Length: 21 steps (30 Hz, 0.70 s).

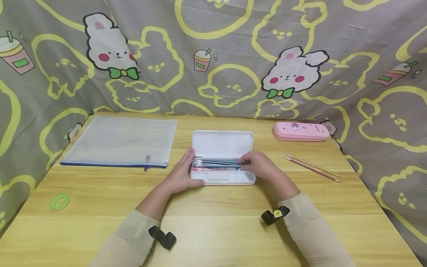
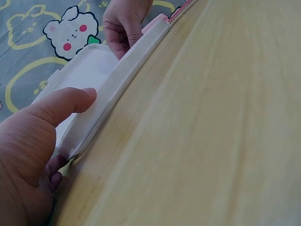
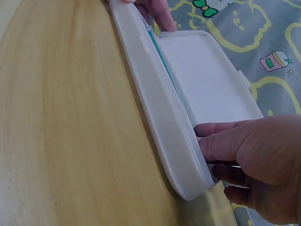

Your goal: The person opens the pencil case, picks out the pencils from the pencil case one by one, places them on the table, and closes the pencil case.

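An open white pencil case [image 1: 245,181] lies on the table, its lid [image 1: 222,144] tipped back. Inside it are several dark and teal pencils [image 1: 218,163], a red-pink one [image 1: 203,169] in front, and a white eraser [image 1: 218,175]. My left hand [image 1: 180,174] grips the case's left end, thumb [image 2: 77,100] over the front wall and fingers round the side. At the other end my right hand [image 1: 258,164] reaches in, thumb and forefinger pinching the end of a dark pencil; the case wall hides the fingertips in the right wrist view [image 3: 249,155].
A mesh zip pouch [image 1: 126,141] with a blue zipper lies at the back left, a green ring [image 1: 60,202] nearer the front. Right of the case are a closed pink pencil case [image 1: 300,131] and two loose pencils [image 1: 313,167]. A patterned curtain [image 1: 233,81] hangs behind the table.
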Tool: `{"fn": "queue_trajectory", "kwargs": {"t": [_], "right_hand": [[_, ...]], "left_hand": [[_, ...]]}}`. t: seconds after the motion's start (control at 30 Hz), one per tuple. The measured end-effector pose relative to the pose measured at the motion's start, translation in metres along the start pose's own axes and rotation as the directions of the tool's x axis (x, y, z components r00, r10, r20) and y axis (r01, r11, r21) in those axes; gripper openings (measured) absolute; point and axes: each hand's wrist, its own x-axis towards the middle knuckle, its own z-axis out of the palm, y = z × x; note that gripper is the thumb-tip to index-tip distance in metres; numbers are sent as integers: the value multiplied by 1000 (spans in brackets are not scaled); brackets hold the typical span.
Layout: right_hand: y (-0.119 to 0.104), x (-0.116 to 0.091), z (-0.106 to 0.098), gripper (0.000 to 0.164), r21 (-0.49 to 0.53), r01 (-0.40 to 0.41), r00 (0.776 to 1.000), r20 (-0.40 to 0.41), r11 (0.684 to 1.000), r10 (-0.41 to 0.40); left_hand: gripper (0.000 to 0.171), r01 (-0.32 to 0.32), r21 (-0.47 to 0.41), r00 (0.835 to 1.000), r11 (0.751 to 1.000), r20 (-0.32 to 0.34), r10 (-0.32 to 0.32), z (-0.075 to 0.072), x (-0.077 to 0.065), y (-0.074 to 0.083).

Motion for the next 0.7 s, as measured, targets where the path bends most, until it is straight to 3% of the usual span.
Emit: {"fn": "queue_trajectory", "kwargs": {"t": [0.23, 0.37, 0.53, 0.7], "right_hand": [[1, 0, 1, 21, -8, -1, 1000, 1, 1000, 1], [5, -3, 3, 22, -3, 37, 999, -21, 999, -37], [11, -6, 4, 21, 59, 62, 997, -57, 996, -58], [19, -13, 2, 21, 159, 39, 997, -75, 987, -28]], "left_hand": [[122, -2, -6, 1000, 1000, 5, 2, 0, 0, 0], [122, -2, -2, 1000, 1000, 3, 2, 0, 0, 0], [123, 4, 2, 1000, 1000, 2, -4, 0, 0, 0], [123, 1, 4, 1000, 1000, 1, -1, 0, 0, 0]]}}
